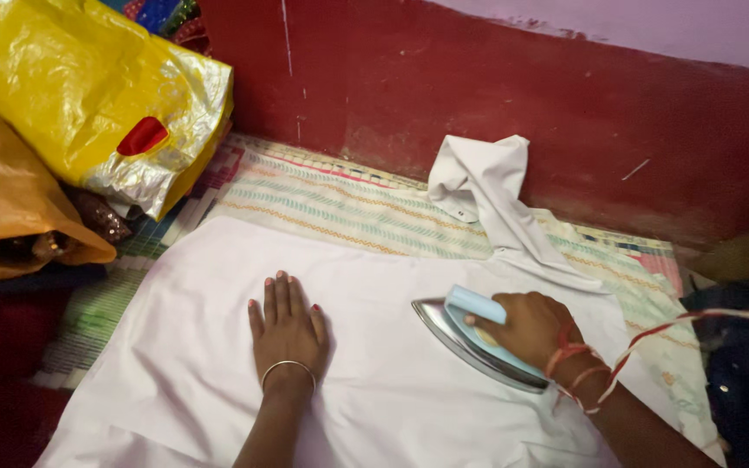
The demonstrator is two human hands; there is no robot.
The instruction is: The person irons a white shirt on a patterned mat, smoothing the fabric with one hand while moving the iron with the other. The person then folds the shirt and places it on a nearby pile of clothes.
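A white shirt (218, 347) lies spread flat on a striped woven cloth. My left hand (286, 328) presses palm-down on the shirt, fingers together, a thin metal bangle at the wrist. My right hand (530, 328) grips the pale blue handle of a steel-soled iron (461, 334) that rests on the shirt to the right of the left hand, its tip pointing left. One sleeve of the shirt (487, 195) is propped up against the red wall behind the iron.
The striped cloth (331, 204) covers the surface up to a dark red wall (478, 87). A yellow plastic bag (88, 95) and an orange bag (2, 208) sit at the left. The iron's red-and-white cord (678, 325) runs off right over dark blue fabric (743, 373).
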